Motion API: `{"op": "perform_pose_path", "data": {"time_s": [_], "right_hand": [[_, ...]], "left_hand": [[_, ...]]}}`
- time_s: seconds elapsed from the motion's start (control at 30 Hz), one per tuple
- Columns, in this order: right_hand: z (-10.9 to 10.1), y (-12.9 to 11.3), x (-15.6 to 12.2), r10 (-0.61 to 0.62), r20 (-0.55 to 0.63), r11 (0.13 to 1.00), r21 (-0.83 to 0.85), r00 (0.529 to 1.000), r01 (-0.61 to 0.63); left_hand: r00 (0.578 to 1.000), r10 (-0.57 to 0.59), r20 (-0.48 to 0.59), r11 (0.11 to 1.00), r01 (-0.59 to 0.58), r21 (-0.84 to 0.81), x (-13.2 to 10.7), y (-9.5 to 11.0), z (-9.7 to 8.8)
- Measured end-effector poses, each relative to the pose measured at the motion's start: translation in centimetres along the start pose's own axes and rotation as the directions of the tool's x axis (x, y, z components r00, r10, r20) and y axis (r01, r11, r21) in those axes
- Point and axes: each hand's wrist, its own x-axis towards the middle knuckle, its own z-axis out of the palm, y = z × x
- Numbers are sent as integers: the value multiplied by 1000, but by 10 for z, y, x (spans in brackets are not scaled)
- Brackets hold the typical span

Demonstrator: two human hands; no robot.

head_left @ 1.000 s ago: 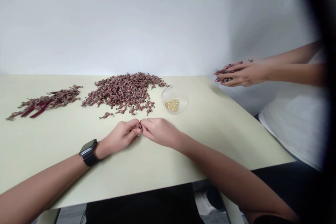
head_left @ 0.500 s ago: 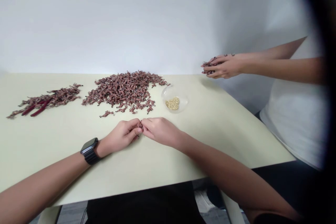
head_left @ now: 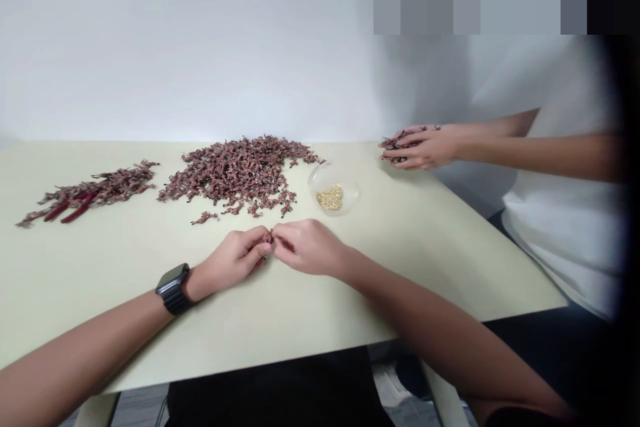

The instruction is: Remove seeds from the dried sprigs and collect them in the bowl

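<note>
While 2 hands pinch 1 piece, 2 piles lie beyond.

We see a smooth, pale yellow-green bench, 1 near corner reaching toward 4 o'clock. Taking its middle as the clock's centre, with 12 at the far edge, we find a large heap of small brown figures near 11 o'clock. Just off the heap's 7 o'clock lies 1 loose figure. At 10 we have a smaller brown heap with 2 dark red handles, and at 1 o'clock a clear dish.
</note>
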Motion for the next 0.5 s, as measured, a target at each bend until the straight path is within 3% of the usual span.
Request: {"op": "perform_pose_path", "data": {"time_s": [0.07, 0.1, 0.17, 0.2, 0.27, 0.37, 0.5], "right_hand": [[-15, 13, 4, -2, -153, 1000, 3, 988, 3], [-24, 23, 6, 35, -306, 999, -10, 951, -40], [-42, 49, 10, 114, -591, 981, -58, 799, -183], [-50, 64, 12, 123, -664, 967, -87, 737, -239], [-60, 94, 13, 132, -705, 937, -141, 697, -319], [-64, 128, 10, 219, -642, 886, -184, 735, -425], [-61, 152, 2, 357, -569, 828, -174, 741, -533]], "left_hand": [[999, -23, -35, 1000, 24, 9, 1, 3, -1], [998, -36, -46, 999, 37, 14, 1, 3, -1], [997, -58, -51, 998, 59, 23, 2, 4, -2], [997, -65, -52, 997, 66, 26, 2, 4, -2], [996, -75, -53, 997, 76, 20, 2, 2, -1], [996, -75, -47, 997, 75, 1, 2, -1, 0], [997, -69, -46, 998, 68, -7, 3, -3, 1]]}}
